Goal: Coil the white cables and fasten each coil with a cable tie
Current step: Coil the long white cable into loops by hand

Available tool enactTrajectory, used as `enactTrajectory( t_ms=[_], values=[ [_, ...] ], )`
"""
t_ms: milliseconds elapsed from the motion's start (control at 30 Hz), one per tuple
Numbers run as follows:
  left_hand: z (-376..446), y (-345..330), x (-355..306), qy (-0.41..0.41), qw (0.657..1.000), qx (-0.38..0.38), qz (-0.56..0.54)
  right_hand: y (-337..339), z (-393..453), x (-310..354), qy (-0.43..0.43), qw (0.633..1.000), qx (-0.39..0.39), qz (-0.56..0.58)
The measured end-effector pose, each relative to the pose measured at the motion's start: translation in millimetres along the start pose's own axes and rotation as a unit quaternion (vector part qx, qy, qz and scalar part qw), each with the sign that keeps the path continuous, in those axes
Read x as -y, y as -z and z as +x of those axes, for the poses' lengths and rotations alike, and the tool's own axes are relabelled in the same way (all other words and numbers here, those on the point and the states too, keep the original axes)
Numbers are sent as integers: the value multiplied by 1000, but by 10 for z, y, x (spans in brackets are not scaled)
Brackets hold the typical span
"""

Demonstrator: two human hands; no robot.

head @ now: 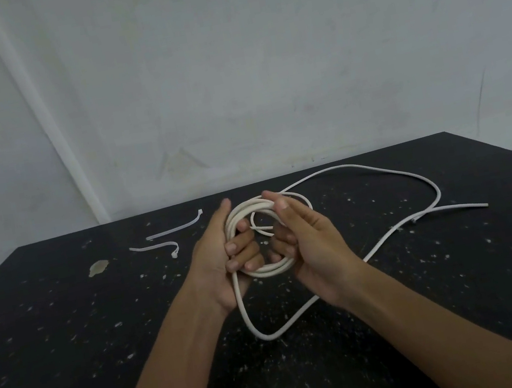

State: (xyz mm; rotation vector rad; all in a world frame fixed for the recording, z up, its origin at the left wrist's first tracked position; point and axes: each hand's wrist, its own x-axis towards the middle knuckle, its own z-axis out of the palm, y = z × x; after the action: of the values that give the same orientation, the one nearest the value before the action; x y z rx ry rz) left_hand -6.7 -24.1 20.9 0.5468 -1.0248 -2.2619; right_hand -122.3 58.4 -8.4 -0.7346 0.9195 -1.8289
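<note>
Hands both on thick white round cable [376,242], part-wound into a coil [263,269] held just above black speckled bench [66,329], centre of view. Left hand [222,261] grips coil's left side, fingers curled through the loops from inside. Right hand [307,239] holds coil's right side, fingers curled round the strands, thumb up near top of coil. Loose run of cable drops from left hand, loops toward the camera between the forearms, then runs right across bench, arcs round the far side and back to the coil. Free cable end [484,205] lies on bench well right of hands. Two white plastic cable ties on bench left of hands, apart from coil: far tie [175,230] nearly straight, near tie [154,247] bent, head at right end. Pale grey wall [257,56] behind bench.
</note>
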Motion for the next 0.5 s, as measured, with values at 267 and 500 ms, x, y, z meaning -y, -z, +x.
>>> enactTrajectory(
  t_ms=[267,500],
  values=[
    [-80,-83,34,18,996,76,41,26,0,-17,20,999,-24,-20],
    [-111,-107,36,-4,991,91,94,86,34,-83,-7,1000,-14,-21]
  ],
)
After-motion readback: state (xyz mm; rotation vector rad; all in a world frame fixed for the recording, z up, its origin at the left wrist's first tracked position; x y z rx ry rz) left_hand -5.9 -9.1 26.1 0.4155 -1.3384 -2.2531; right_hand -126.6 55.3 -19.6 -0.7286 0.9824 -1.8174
